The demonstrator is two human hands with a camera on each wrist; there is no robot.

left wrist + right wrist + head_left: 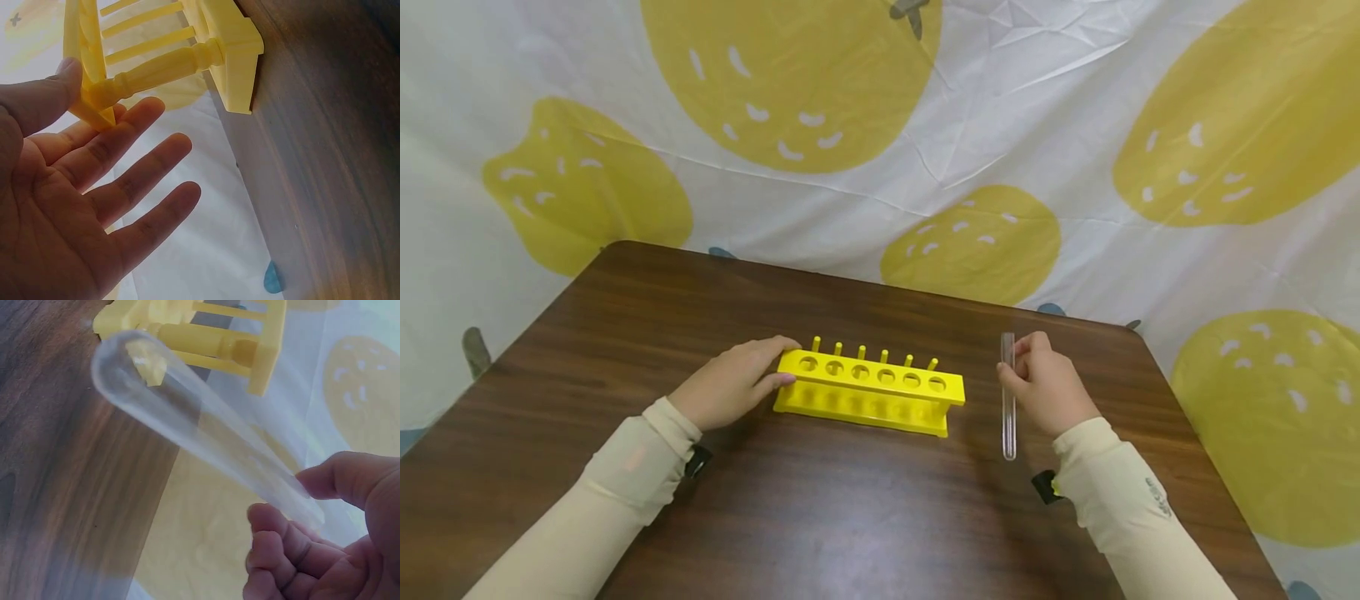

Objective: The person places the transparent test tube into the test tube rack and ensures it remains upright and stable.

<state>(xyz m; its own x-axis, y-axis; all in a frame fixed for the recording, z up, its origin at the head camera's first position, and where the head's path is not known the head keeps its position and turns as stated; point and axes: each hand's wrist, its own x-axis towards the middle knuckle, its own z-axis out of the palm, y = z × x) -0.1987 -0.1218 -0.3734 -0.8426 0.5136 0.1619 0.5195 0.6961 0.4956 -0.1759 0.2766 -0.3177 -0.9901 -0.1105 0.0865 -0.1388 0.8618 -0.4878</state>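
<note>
A yellow test tube rack stands on the table, with a row of round holes in its top plate and pegs along the back. My left hand pinches the top plate's left end; in the left wrist view the thumb lies on the plate while the other fingers spread out below. To the right of the rack, my right hand holds a clear test tube near its upper end between thumb and fingers. The tube is upright, rounded end down, and looks empty. Up close, the right wrist view shows that rounded end.
Dark wood-grain table lies under both hands. A white cloth with large yellow fruit prints hangs behind the table's far edge. Both wrists wear small black devices over pale sleeves.
</note>
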